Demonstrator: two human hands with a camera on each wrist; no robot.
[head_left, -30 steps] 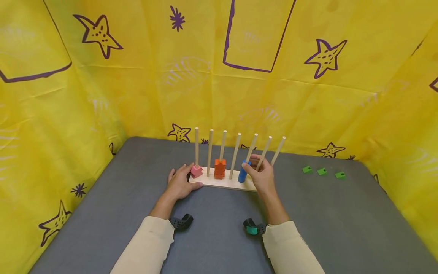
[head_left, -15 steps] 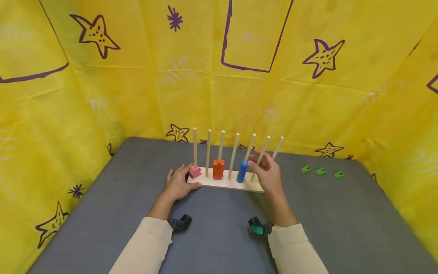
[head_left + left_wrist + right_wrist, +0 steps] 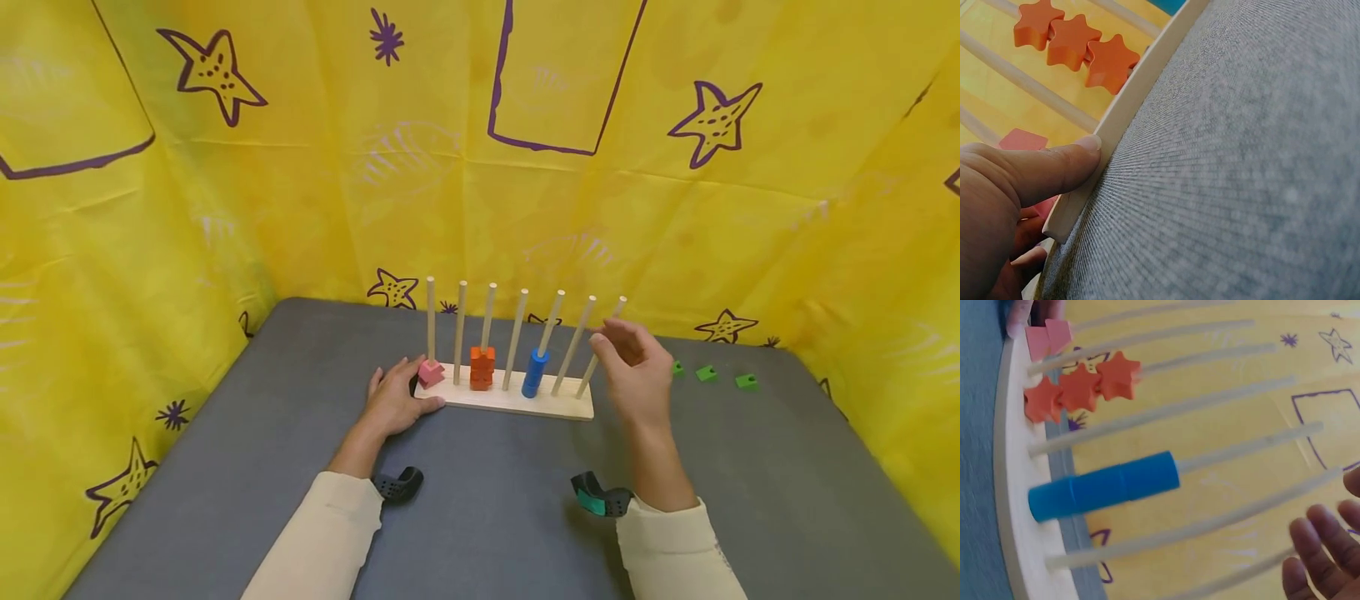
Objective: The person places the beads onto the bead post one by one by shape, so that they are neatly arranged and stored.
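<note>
A wooden peg board (image 3: 558, 407) with several upright pegs stands on the table. My left hand (image 3: 397, 402) holds its left end, the thumb (image 3: 1063, 165) pressing on the front edge and the other fingers round the end. Two pink blocks (image 3: 430, 375) sit on the leftmost peg beside that hand. Three orange star beads (image 3: 482, 369) are stacked on the third peg. Three blue cylinder beads (image 3: 536, 373) fill the lower part of the fifth peg. My right hand (image 3: 641, 375) is raised just right of the last peg, fingers loosely bent, holding nothing.
Several green notched blocks (image 3: 706, 374) lie in a row on the grey table (image 3: 480, 533), right of the board; the right hand partly covers the nearest. A yellow cloth (image 3: 315, 208) with starfish drawings hangs round the back and sides.
My right hand has let go of the top blue cylinder bead and moved right, past the last peg. The left hand has stayed on the board's end.
</note>
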